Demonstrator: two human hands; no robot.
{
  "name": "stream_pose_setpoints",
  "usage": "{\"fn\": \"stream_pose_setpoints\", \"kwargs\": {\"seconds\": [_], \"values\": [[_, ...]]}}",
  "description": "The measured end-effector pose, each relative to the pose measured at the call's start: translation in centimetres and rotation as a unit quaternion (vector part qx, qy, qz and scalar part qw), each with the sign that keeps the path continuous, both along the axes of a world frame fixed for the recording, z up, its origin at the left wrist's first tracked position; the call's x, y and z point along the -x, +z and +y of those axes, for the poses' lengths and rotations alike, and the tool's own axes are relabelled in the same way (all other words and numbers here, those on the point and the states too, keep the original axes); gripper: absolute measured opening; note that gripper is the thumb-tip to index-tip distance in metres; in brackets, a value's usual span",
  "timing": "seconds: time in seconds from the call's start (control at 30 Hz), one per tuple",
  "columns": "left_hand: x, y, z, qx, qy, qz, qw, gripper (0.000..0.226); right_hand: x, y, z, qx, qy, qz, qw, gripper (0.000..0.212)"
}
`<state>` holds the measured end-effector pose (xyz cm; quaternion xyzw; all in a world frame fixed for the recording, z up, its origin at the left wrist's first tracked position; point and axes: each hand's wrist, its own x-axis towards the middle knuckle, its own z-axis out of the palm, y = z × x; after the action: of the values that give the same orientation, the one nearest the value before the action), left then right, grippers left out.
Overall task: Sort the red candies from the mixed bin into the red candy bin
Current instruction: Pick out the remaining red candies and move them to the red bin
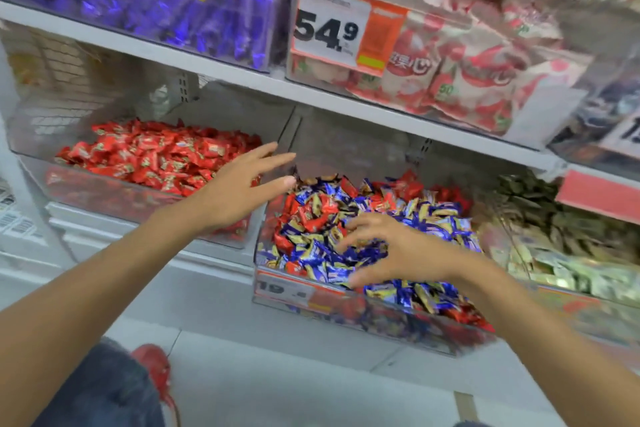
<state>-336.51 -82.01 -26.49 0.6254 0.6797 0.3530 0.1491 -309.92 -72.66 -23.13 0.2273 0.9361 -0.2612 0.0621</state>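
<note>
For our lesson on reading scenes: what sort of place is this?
Probably a shop's sweets aisle: a red candy bin and a mixed bin sit under a white shelf, with a price tag reading 54.9 above.

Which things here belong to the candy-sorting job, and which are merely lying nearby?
Job: mixed bin, its red candies, red candy bin, left hand, right hand.
Just nearby: purple sweets, price tag, strawberry packets, green candies.

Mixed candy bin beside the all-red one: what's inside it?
Blue-and-gold wrapped candies with red candies scattered among them fill the mixed bin. The right hand covers some near the middle, and the top layer hides whatever lies deeper.
</note>
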Motion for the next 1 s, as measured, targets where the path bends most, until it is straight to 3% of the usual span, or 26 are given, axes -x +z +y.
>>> {"fn": "stream_pose_setpoints", "kwargs": {"seconds": [0.1, 0.2, 0.33, 0.43, 0.53, 0.6, 0.67, 0.77, 0.93, 1.0], "values": [[-0.2, -0.5, 0.3, -0.024, 0.018, 0.002, 1.000, 0.064, 0.4, -2.0, 0.3, -0.090, 0.033, -0.088, 0.992, 0.063], [-0.6, -0.5, 0.4, -0.046, 0.034, -0.011, 0.998, 0.055, 1.8, -3.1, 1.1, -0.154, 0.034, -0.099, 0.983, 0.074], [-0.7, -0.7, 0.6, -0.077, 0.033, -0.042, 0.996, 0.052, 3.9, -3.8, 3.9, -0.225, -0.006, -0.039, 0.973, 0.056], [-0.7, -1.0, 0.5, -0.077, 0.033, -0.062, 0.995, 0.048, 4.4, -3.2, 6.0, -0.219, -0.075, -0.039, 0.972, 0.057], [-0.8, -1.1, 0.4, -0.078, 0.025, -0.087, 0.993, 0.041, 3.5, -1.2, 6.4, -0.153, -0.125, -0.024, 0.980, 0.081], [-0.8, -1.1, 0.5, -0.078, 0.024, -0.094, 0.992, 0.040, 2.3, -0.7, 5.3, -0.117, -0.089, 0.002, 0.989, 0.091], [-0.8, -1.2, 0.5, -0.081, 0.024, -0.094, 0.992, 0.038, 1.5, -1.8, 3.1, -0.111, 0.002, -0.032, 0.993, 0.097], [-0.9, -1.2, 0.6, -0.087, 0.019, -0.096, 0.991, 0.036, 1.7, -4.8, 1.5, -0.171, 0.072, -0.080, 0.979, 0.094], [-0.9, -1.2, 0.5, -0.094, 0.014, -0.099, 0.991, 0.036, 4.1, -4.1, 5.7, -0.258, -0.061, -0.022, 0.964, 0.075], [-0.8, -1.2, 0.6, -0.094, 0.011, -0.100, 0.991, 0.036, 4.1, -2.6, 6.3, -0.233, -0.099, 0.005, 0.967, 0.076]]}}
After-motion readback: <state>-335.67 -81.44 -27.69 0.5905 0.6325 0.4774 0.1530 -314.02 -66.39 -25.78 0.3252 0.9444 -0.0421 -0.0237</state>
